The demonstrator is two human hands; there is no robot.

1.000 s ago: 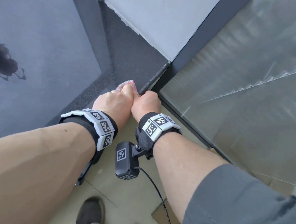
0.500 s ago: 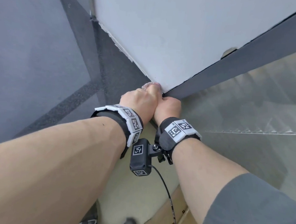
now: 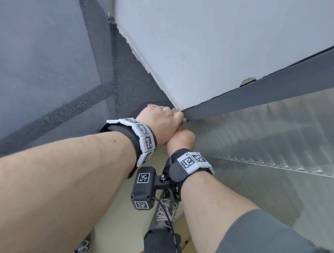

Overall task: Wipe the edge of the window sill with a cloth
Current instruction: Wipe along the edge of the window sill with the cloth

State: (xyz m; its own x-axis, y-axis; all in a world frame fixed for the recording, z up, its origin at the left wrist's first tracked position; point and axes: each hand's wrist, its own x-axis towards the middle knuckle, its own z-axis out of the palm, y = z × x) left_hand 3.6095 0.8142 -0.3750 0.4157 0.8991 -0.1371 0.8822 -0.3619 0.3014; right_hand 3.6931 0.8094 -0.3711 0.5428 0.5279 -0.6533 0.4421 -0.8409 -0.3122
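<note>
Two hands meet at the lower corner of a white panel (image 3: 206,50), where a dark grey edge strip (image 3: 262,95), judged to be the sill edge, runs off toward 2 o'clock. The left hand (image 3: 160,124) is closed in a fist around a pink cloth (image 3: 154,106). The cloth shows only as slivers at the hand's 12 and 3 o'clock sides and is pressed into the corner. The right hand (image 3: 181,140) lies touching the left at its 5 o'clock. Its fingers curl out of sight, so whether they also grip the cloth cannot be told. Stacking both fists probably adds pressure and keeps the bunched cloth seated on the narrow edge. Marker bands wrap both wrists, and a black tagged module (image 3: 143,187) hangs from the right wrist. A glass pane (image 3: 278,143) lies at 4 o'clock of the strip.

Compared with half a second before, the fists no longer sit level side by side: the left now overlaps the right. A second before, they were on a dark rail short of this corner. A laced shoe (image 3: 165,210) now appears at 6 o'clock.
</note>
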